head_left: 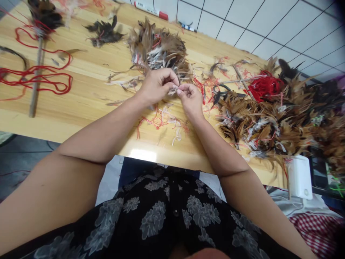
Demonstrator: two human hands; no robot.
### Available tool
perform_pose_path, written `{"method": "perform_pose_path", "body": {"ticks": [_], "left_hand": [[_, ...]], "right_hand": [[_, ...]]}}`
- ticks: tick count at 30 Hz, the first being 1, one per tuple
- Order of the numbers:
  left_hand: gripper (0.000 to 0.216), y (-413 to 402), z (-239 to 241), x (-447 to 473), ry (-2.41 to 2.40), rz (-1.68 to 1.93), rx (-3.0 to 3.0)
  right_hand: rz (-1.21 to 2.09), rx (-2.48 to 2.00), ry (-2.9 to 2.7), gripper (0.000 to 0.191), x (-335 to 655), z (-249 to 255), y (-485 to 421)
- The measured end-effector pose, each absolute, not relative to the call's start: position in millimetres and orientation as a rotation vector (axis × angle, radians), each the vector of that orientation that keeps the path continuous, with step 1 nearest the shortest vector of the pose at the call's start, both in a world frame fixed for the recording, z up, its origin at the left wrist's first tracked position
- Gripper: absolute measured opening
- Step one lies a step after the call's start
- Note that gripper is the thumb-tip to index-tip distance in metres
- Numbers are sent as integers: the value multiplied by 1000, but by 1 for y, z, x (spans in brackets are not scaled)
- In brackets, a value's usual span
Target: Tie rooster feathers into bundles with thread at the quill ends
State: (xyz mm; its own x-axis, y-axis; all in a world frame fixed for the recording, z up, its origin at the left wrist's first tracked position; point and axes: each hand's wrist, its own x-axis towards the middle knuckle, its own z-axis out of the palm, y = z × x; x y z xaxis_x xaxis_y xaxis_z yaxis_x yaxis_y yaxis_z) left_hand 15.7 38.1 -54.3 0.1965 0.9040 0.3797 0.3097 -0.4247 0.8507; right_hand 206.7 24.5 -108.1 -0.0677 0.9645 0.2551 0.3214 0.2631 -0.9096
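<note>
My left hand (157,86) and my right hand (191,98) meet over the wooden table (88,100), fingers pinched together on a small whitish feather bundle (174,90) between them. Just beyond my hands lies a pile of brown feathers (159,48) tied with white and red strips. Scraps of red thread and white strip (164,122) litter the table right under my hands.
A large heap of brown feathers (275,118) with a red thread ball (265,87) lies to the right. Looped red cord (40,75) and a stick with dark feathers (40,43) lie at left. A white box (300,176) sits at the table's right corner. Pens (151,9) lie at the far edge.
</note>
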Motion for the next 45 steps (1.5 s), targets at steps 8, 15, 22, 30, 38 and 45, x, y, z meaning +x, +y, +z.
{"method": "perform_pose_path", "body": {"ticks": [8,15,22,30,38,45], "left_hand": [[11,38,-53,11,1080,1208,1929],[13,35,-53,18,1115,1175,1880],[16,34,-50,19,1031,1112,1782],[13,34,-50,15,1093,1097,1832],[12,32,-50,18,1094,1132,1861],[17,30,-52,21,1163,1205,1871]], "right_hand": [[811,-1235,-1606,38,211,-116,34],[879,-1301,-1546,32,207,-92,21],[862,-1328,-1642,35,211,-71,15],[917,-1317,-1615,30,212,-75,19],[939,-1311,-1566,41,210,-75,19],[862,-1282,-1596,32,208,-72,14]]}}
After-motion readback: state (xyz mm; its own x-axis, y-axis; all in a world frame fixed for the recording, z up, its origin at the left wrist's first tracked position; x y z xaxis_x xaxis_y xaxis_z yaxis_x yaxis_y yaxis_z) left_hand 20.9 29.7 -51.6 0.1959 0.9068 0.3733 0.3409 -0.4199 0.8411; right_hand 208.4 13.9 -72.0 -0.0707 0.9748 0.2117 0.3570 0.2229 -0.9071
